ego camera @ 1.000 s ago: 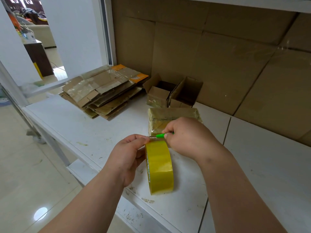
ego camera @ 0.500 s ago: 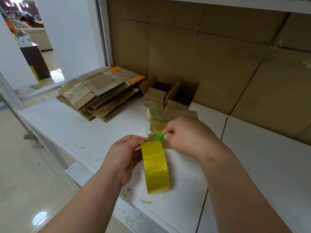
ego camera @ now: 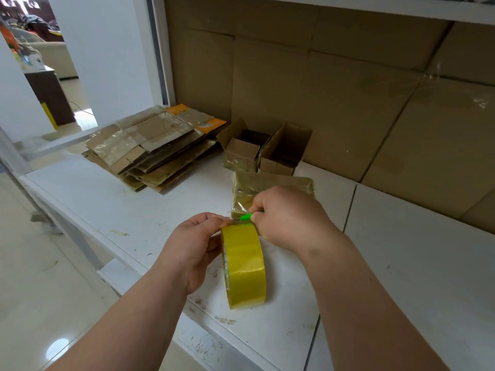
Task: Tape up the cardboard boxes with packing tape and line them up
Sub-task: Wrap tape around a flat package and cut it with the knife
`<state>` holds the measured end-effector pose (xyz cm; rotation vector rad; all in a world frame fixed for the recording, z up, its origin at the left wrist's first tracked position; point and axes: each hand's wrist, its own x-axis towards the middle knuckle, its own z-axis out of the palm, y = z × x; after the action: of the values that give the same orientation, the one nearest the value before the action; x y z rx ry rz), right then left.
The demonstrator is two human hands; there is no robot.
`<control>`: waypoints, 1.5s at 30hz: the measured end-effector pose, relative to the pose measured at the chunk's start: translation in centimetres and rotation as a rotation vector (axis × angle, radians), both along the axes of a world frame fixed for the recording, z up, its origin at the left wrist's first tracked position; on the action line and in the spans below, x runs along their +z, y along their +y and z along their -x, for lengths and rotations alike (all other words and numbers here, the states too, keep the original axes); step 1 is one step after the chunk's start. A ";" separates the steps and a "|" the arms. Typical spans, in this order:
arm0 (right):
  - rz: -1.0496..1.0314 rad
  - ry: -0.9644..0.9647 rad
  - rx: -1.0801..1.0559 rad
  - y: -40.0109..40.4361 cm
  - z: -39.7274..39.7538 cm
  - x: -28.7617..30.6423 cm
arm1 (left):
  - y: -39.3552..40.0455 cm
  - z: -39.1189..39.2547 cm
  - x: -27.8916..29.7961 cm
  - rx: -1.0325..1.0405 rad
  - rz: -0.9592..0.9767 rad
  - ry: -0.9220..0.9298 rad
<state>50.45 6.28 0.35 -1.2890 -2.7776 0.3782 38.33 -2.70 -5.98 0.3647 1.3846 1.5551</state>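
Tape roll [ego camera: 245, 266] stands on edge near the tabletop [ego camera: 112, 210] front lip, left hand [ego camera: 191, 250] fingers gripping it; right hand [ego camera: 288, 218] pinches a green cutter [ego camera: 246, 217] at 12 o'clock. Bare tabletop at 3.

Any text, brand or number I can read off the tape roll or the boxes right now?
None is legible.
Tape roll: small print along its side edge, too small to read.
Flattened cardboard stack: orange printed patches on top, markings blurred.
Open boxes: no print visible.
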 end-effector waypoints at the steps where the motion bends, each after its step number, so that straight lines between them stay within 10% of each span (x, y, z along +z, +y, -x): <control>1: 0.008 0.005 -0.002 0.0 -0.2 0.0 | 0.0 0.1 0.0 -0.001 0.007 0.001; 20: -0.066 -0.052 -0.075 1.4 -3.9 -0.6 | 0.1 0.3 0.7 -0.031 0.027 -0.045; 32: 0.238 0.386 -0.071 1.7 -4.3 -1.3 | 0.6 0.0 0.5 -0.072 0.012 -0.042; 45: 0.055 0.192 0.012 1.1 -1.4 -2.4 | 0.7 0.1 0.5 -0.059 0.024 -0.039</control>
<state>51.86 7.38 -2.04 -1.1784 -2.6332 0.5511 38.26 -2.02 -5.46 0.3561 1.3496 1.4886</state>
